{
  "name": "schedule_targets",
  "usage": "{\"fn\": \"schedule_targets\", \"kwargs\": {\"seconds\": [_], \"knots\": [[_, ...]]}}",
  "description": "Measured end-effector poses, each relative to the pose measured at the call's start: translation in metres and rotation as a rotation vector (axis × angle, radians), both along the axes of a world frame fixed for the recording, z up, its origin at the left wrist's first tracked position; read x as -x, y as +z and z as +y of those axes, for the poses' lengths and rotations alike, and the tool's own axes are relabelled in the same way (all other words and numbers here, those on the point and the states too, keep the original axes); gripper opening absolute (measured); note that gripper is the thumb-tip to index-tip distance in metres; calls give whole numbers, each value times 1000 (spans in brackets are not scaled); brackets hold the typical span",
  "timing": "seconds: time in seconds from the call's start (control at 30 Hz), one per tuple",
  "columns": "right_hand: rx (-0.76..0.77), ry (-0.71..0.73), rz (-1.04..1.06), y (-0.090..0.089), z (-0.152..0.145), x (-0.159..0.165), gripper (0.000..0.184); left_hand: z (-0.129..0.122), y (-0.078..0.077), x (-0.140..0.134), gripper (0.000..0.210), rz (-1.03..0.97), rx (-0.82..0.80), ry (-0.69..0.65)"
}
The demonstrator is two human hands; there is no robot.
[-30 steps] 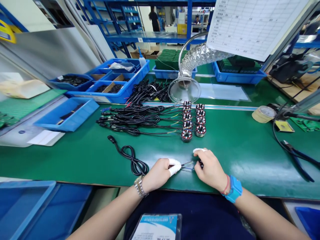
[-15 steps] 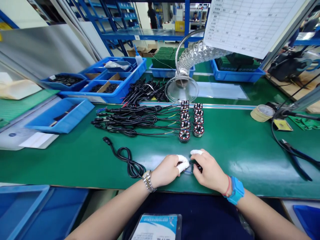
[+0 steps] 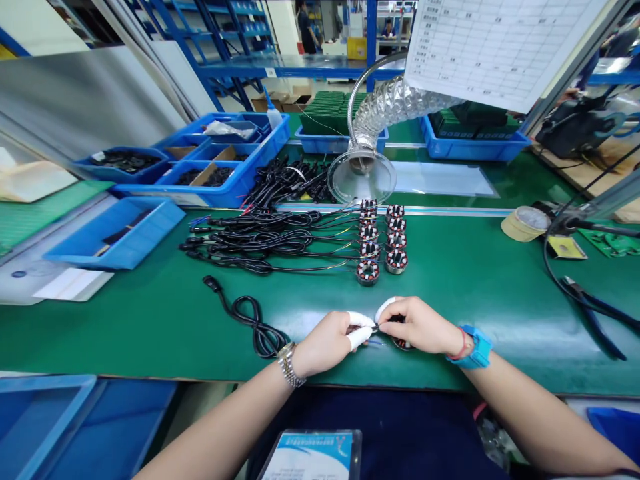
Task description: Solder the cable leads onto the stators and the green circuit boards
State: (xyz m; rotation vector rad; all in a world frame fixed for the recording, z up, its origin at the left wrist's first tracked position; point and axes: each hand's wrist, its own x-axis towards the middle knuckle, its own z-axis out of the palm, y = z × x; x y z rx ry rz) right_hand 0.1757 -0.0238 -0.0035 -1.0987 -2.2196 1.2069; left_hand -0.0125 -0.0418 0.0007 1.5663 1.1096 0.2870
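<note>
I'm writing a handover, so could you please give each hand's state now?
Left hand: closed, pinching a dark lead.
Right hand: closed at the same lead.

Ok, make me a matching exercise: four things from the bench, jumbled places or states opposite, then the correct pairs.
1. Left hand
2. Wound coil ring nearest the person
3. Single coiled black cable
4. Pliers

A. Toward the bench's right end
B. Metal-link watch at its wrist
C. On the bench, left of both hands
D. Partly hidden by the right hand

Pairs: 1-B, 2-D, 3-C, 4-A
</note>
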Motion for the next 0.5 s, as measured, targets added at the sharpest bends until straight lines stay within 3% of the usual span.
{"fn": "schedule_targets", "kwargs": {"seconds": [0.27, 0.5], "knots": [[21, -6, 14, 1, 2, -4, 13, 0, -5, 0, 23, -38, 24, 56], [-56, -2, 9, 0, 0, -1, 13, 0, -3, -1, 23, -46, 8, 55]]}}
